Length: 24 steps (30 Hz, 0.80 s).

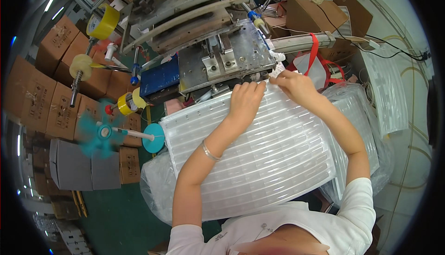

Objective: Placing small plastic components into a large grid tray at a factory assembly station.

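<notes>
A large translucent plastic tray [250, 162] with long parallel ridges lies in front of me, below the metal machine. My left hand [247, 101] rests at the tray's far edge, its fingers bent and held together. Just to its right, my right hand [296, 89] has thumb and fingers pinched together at the same edge. The fingertips of both hands almost meet there. Whatever lies between them is too small or too hidden to name. Close above the hands is the machine's metal plate [252, 46], with two small bright brackets [220, 64] on it.
A small turquoise fan [104, 131] on a round base stands left of the tray. Rolls of yellow tape [103, 21] hang on the machine's left. Cardboard boxes [62, 109] are piled further left. More clear ribbed trays [354, 134] in plastic wrap and a red-handled bag [315, 62] are right.
</notes>
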Tool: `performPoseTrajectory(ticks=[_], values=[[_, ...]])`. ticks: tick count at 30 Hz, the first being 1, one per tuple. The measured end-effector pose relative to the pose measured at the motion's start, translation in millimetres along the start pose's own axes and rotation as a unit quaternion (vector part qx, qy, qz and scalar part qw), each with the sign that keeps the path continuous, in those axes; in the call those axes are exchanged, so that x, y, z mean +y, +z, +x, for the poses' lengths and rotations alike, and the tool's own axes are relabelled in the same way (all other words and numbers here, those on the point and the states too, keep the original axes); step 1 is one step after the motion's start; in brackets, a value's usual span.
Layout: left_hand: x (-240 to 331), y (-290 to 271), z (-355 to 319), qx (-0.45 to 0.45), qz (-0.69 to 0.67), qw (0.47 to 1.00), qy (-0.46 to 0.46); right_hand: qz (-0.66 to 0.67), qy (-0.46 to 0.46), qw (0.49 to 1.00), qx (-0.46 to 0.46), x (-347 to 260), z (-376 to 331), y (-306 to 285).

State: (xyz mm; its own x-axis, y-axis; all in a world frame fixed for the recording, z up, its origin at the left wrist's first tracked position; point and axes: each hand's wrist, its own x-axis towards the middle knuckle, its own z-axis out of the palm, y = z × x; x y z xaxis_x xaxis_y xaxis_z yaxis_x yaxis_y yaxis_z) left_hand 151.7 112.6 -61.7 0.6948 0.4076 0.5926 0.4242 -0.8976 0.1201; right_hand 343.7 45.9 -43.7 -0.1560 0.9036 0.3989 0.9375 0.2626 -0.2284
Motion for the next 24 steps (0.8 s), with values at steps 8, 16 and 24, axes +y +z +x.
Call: performPoseTrajectory(ticks=[8, 16, 24], values=[[12.1, 24.8, 15.4, -0.023, 0.058, 0.998, 0.032, -0.129, -0.027, 0.99, -0.041, 9.9, -6.7, 24.8], [8.6, 31.4, -2.1, -0.04, 0.028, 0.999, -0.017, 0.087, 0.064, 0.99, 0.093, -0.9, 3.3, -23.8], [-14.4, -49.6, -38.5, 0.051, -0.005, 0.997, -0.065, 0.172, 0.113, 0.973, 0.103, 4.8, 3.0, -23.7]])
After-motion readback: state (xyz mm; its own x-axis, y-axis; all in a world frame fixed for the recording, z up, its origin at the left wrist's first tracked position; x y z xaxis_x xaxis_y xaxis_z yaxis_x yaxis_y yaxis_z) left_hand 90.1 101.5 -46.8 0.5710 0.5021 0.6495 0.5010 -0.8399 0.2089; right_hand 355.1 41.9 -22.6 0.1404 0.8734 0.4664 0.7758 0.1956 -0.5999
